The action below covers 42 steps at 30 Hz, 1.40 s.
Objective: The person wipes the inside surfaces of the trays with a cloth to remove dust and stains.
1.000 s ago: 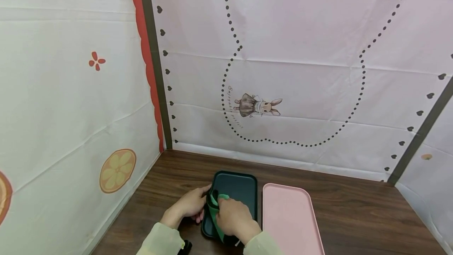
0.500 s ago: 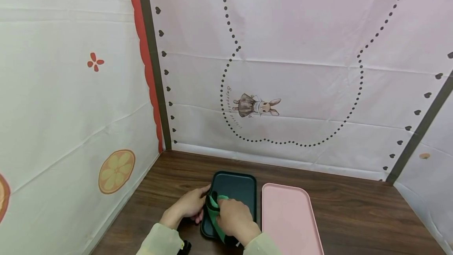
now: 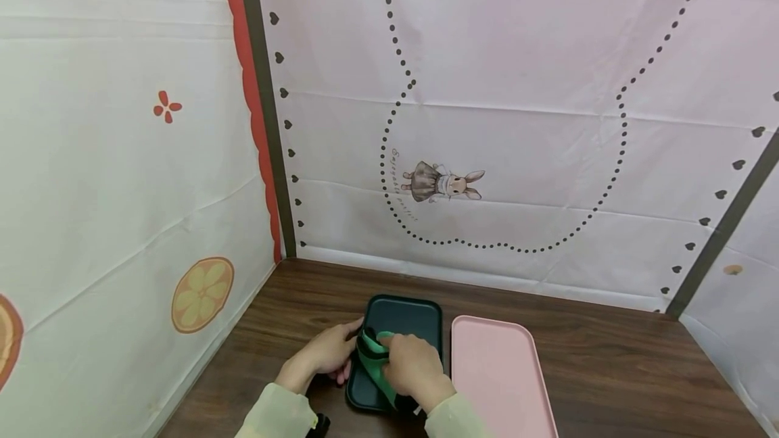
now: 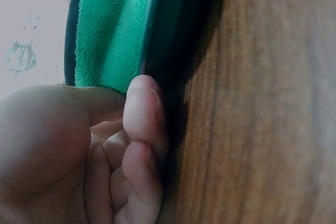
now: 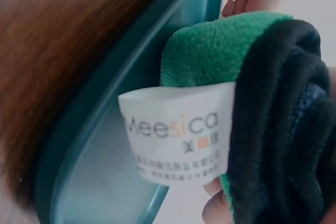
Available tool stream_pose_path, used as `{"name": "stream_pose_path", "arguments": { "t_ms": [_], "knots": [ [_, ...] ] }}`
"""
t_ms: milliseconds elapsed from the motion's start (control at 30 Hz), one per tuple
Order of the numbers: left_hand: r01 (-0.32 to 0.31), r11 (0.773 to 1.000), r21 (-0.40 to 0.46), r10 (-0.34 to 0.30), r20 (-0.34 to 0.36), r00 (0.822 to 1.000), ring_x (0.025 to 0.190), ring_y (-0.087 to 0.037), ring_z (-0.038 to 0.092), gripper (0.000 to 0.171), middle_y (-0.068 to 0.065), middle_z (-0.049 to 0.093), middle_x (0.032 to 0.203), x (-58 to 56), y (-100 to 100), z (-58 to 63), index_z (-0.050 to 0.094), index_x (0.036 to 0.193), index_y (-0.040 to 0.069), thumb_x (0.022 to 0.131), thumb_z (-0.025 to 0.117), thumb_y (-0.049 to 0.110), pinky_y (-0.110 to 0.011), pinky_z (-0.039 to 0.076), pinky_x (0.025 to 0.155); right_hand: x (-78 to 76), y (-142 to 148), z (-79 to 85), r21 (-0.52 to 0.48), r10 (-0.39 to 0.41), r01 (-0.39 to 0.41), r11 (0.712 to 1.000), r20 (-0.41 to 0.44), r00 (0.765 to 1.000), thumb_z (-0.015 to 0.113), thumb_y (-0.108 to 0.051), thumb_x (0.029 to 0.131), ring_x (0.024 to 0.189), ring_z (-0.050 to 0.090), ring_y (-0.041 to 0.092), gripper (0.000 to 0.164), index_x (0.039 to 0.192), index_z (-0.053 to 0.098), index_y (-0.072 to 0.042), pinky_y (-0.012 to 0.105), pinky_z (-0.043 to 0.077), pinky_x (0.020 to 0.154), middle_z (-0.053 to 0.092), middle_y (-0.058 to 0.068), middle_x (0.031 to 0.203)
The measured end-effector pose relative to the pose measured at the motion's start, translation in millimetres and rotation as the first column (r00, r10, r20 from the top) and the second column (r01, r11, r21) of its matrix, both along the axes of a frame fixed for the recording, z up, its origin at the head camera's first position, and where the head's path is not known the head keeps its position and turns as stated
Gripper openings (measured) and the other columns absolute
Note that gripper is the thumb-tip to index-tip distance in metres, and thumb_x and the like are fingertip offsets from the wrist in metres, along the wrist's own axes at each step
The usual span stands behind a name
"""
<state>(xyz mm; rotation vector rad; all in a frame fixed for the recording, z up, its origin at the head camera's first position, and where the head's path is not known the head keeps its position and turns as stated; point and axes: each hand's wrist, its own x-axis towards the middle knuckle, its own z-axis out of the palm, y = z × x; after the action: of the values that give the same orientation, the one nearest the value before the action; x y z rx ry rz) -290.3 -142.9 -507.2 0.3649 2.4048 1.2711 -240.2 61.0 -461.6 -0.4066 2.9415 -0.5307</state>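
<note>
A dark green tray lies on the wooden table, its long side running away from me. At its left edge my left hand grips the rim; in the left wrist view the fingertips curl against the tray's outer edge. My right hand holds a bunched green cloth with black edging on the tray's left part. The right wrist view shows the cloth's thick folds and a white printed label hanging over the tray. Part of the cloth is hidden under my right hand.
A pink tray lies close to the right of the green one. Wooden tabletop stretches to the right. White printed sheets wall off the back and sides. A small black object is by my left sleeve.
My right hand has shifted slightly to the right and away from me, the green cloth moving with it. The left hand keeps its place at the tray's edge.
</note>
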Motion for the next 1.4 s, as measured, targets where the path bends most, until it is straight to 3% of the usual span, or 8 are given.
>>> {"name": "stream_pose_path", "arguments": {
  "t_ms": [533,767,967,1100,1400],
  "knots": [
    [-0.002,1.000,-0.024,0.002,0.001,1.000,0.039,-0.012,0.057,0.054,-0.004,0.063,0.053,-0.5,2,-1.6,0.034,0.163,0.020,0.111,0.047,0.025,-0.029,0.049,0.043,-15.5,5,-5.9,0.021,-0.085,0.086,0.996,-0.045,0.995,0.076,-0.019,0.090,0.083,0.071,0.027,0.051,0.140,0.068,-0.026,0.041,0.055,0.062,0.075,0.009,0.127],
    [0.003,1.000,-0.004,-0.003,-0.004,1.000,0.038,-0.012,0.056,0.054,-0.005,0.062,0.052,2.2,3,1.8,0.035,0.163,0.016,0.110,0.048,0.024,-0.030,0.048,0.042,-22.4,9,-6.2,-0.026,-0.127,0.126,0.992,-0.032,0.991,0.073,-0.015,0.093,0.070,0.066,0.028,0.049,0.141,0.067,-0.024,0.038,0.048,0.056,0.072,0.013,0.130],
    [0.001,1.000,0.008,-0.001,-0.003,1.000,0.038,-0.011,0.056,0.055,-0.004,0.061,0.051,2.3,3,1.8,0.034,0.163,0.015,0.111,0.048,0.024,-0.028,0.047,0.041,-27.6,11,-9.3,-0.053,-0.148,0.145,0.988,-0.061,0.987,0.073,-0.014,0.093,0.055,0.055,0.024,0.049,0.141,0.066,-0.022,0.036,0.042,0.049,0.076,0.017,0.114],
    [0.001,1.000,0.007,-0.001,-0.006,1.000,0.037,-0.011,0.056,0.055,-0.003,0.061,0.051,1.9,3,0.8,0.034,0.163,0.015,0.111,0.048,0.024,-0.028,0.047,0.041,-30.5,12,-10.2,-0.059,-0.163,0.159,0.986,-0.071,0.984,0.071,-0.014,0.093,0.049,0.051,0.023,0.049,0.142,0.066,-0.022,0.035,0.037,0.047,0.076,0.016,0.093],
    [0.001,1.000,-0.004,-0.001,-0.004,1.000,0.038,-0.012,0.056,0.056,-0.004,0.061,0.051,1.8,3,0.9,0.033,0.163,0.015,0.111,0.048,0.023,-0.028,0.048,0.041,-42.4,16,-13.5,-0.058,-0.183,0.179,0.982,-0.080,0.980,0.068,-0.011,0.094,0.048,0.050,0.023,0.050,0.143,0.065,-0.022,0.034,0.034,0.045,0.076,0.016,0.092]
  ]
}}
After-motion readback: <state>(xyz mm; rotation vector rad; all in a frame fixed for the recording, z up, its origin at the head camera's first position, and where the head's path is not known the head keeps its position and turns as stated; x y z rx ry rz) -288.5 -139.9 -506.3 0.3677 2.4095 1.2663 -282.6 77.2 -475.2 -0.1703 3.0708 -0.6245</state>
